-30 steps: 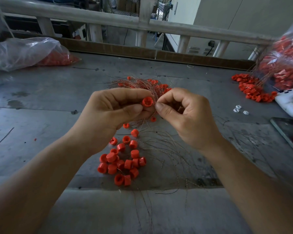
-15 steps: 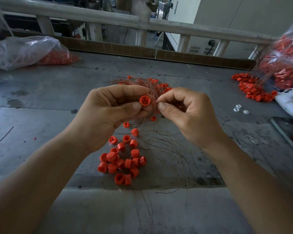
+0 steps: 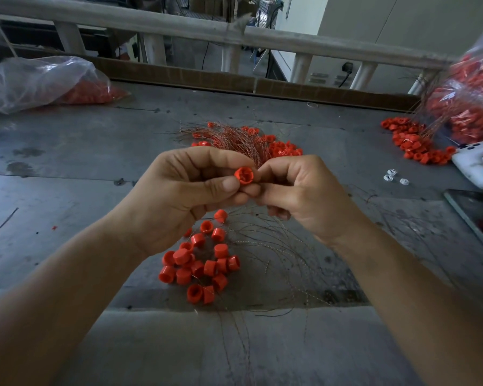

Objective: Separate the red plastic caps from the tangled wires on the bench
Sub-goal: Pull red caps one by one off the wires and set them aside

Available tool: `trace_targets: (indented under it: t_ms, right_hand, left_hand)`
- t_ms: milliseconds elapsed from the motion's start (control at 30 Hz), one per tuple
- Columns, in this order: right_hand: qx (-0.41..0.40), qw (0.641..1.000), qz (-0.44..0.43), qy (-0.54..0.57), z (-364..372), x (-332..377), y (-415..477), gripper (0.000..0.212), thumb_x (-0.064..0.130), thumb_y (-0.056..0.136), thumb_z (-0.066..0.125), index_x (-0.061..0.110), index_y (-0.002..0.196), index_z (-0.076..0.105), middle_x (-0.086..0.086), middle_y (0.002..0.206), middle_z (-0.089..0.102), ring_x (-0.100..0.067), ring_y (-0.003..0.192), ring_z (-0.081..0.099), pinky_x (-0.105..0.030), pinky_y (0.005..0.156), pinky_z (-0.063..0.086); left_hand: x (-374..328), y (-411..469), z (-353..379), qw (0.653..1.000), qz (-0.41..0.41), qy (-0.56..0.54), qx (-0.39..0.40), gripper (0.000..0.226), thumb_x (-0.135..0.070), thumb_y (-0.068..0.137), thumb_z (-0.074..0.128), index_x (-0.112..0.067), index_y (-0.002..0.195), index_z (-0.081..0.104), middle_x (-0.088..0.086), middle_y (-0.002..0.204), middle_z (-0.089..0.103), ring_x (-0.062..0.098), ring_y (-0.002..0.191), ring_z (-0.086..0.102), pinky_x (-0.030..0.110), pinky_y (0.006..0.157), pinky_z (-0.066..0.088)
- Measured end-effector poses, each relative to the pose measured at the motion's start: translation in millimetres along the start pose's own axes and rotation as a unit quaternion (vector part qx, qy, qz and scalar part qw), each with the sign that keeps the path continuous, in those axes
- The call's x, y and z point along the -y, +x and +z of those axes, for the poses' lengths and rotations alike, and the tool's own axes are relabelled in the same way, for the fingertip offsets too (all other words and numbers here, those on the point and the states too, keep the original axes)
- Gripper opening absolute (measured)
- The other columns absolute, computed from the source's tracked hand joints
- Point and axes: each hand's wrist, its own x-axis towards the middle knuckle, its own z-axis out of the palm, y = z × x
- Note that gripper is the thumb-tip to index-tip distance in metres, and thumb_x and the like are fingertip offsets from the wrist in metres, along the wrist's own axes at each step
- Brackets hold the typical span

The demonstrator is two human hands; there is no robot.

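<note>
A red cap (image 3: 244, 175) is held above the bench, open side toward me, pinched between the thumb and fingers of my left hand (image 3: 179, 196). My right hand (image 3: 299, 190) meets it from the right, its fingertips pinching at the cap's side; whether they grip a wire there is hidden. Behind the hands lies a tangled bundle of thin wires with red caps (image 3: 243, 140). Below the hands sits a pile of loose red caps (image 3: 201, 263), with loose bare wires (image 3: 285, 254) spread to its right.
A clear bag of red caps (image 3: 39, 82) lies at the far left, another bag (image 3: 469, 107) at the far right with a heap of caps (image 3: 413, 140) beside it. A white controller (image 3: 474, 162), small white pieces (image 3: 393, 176) and a dark phone (image 3: 477, 215) lie right.
The two hands have closed together on the cap; my right fingertips now touch it, and the cap has turned a little in my left hand.
</note>
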Motion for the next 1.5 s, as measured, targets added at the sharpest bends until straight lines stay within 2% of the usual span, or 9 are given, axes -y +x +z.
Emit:
trace_targets:
  t_ms: [100, 200, 333, 600, 933, 1133, 1300, 1367, 1500]
  right_hand:
    - [-0.001, 1.000, 0.011, -0.009, -9, -1, 2, 0.005, 0.018, 0.078, 0.065, 0.019, 0.073, 0.066, 0.009, 0.056, 0.062, -0.003, 0.053, 0.056, -0.013, 0.050, 0.043]
    - [-0.113, 0.992, 0.035, -0.046, -29, -14, 10, 0.008, 0.020, 0.082, 0.064, 0.023, 0.074, 0.066, 0.011, 0.058, 0.065, 0.000, 0.056, 0.060, -0.009, 0.054, 0.043]
    - [-0.243, 0.945, 0.073, -0.207, -53, -42, 19, 0.008, 0.019, 0.084, 0.063, 0.021, 0.079, 0.068, 0.015, 0.063, 0.060, 0.001, 0.060, 0.055, -0.009, 0.060, 0.043]
    - [-0.194, 0.890, 0.122, -0.393, -57, -78, 29, 0.028, 0.012, 0.087, 0.058, 0.016, 0.114, 0.063, -0.005, 0.113, 0.060, -0.020, 0.104, 0.055, -0.021, 0.087, 0.036]
    - [-0.170, 0.884, 0.118, -0.419, -52, -87, 33, 0.008, 0.012, 0.081, 0.064, 0.013, 0.087, 0.069, -0.001, 0.093, 0.060, -0.013, 0.080, 0.052, -0.019, 0.069, 0.033]
    - [-0.168, 0.899, 0.107, -0.391, -50, -85, 33, 0.022, 0.002, 0.079, 0.063, 0.010, 0.099, 0.067, -0.007, 0.099, 0.062, -0.018, 0.086, 0.058, -0.025, 0.079, 0.044]
    - [-0.216, 0.902, 0.105, -0.358, -57, -78, 31, 0.019, 0.002, 0.082, 0.060, 0.012, 0.096, 0.070, 0.002, 0.085, 0.057, -0.007, 0.073, 0.051, -0.005, 0.064, 0.033]
    - [-0.257, 0.920, 0.110, -0.276, -60, -70, 29, 0.016, 0.000, 0.082, 0.059, 0.012, 0.088, 0.069, 0.009, 0.072, 0.058, -0.002, 0.062, 0.053, -0.001, 0.058, 0.037]
    - [-0.237, 0.963, 0.131, -0.004, -51, -47, 22, 0.017, -0.004, 0.086, 0.055, 0.010, 0.078, 0.059, 0.000, 0.067, 0.061, -0.007, 0.057, 0.063, -0.020, 0.059, 0.054]
  left_hand:
    - [1, 0, 1, 1.000, 0.003, -0.008, -0.011, 0.022, -0.008, 0.058, 0.066, -0.009, 0.079, 0.074, 0.010, 0.079, 0.072, 0.016, 0.073, 0.070, 0.018, 0.062, 0.054]
    - [1, 1, 1, 0.999, 0.005, -0.007, -0.041, 0.021, -0.009, 0.056, 0.067, -0.009, 0.077, 0.074, 0.008, 0.078, 0.072, 0.015, 0.073, 0.070, 0.018, 0.063, 0.054]
    - [0, 2, 0, 0.997, 0.001, -0.008, -0.070, 0.020, -0.001, 0.064, 0.059, -0.007, 0.077, 0.073, 0.009, 0.079, 0.072, 0.016, 0.073, 0.070, 0.019, 0.063, 0.055]
    - [-2, 1, 1, 0.997, -0.004, -0.010, -0.079, 0.021, 0.000, 0.064, 0.058, -0.007, 0.076, 0.074, 0.009, 0.077, 0.072, 0.016, 0.073, 0.070, 0.019, 0.063, 0.055]
    - [0, 1, 1, 0.997, -0.011, -0.007, -0.073, 0.021, -0.001, 0.064, 0.058, -0.009, 0.076, 0.074, 0.007, 0.077, 0.072, 0.015, 0.072, 0.070, 0.018, 0.062, 0.054]
    - [2, 1, 1, 0.997, -0.015, -0.001, -0.074, 0.021, 0.000, 0.065, 0.058, -0.008, 0.076, 0.074, 0.008, 0.077, 0.072, 0.015, 0.072, 0.070, 0.018, 0.061, 0.054]
    - [1, 1, 1, 0.997, -0.016, 0.003, -0.070, 0.022, 0.000, 0.065, 0.057, -0.008, 0.077, 0.074, 0.007, 0.078, 0.072, 0.015, 0.073, 0.070, 0.017, 0.062, 0.054]
    - [1, 0, 1, 0.997, -0.017, 0.006, -0.069, 0.022, 0.000, 0.065, 0.057, -0.008, 0.077, 0.074, 0.007, 0.077, 0.072, 0.015, 0.072, 0.070, 0.017, 0.061, 0.054]
    - [1, 0, 2, 0.997, -0.020, 0.010, -0.069, 0.021, -0.001, 0.064, 0.058, -0.008, 0.077, 0.074, 0.008, 0.077, 0.072, 0.015, 0.071, 0.070, 0.018, 0.061, 0.054]
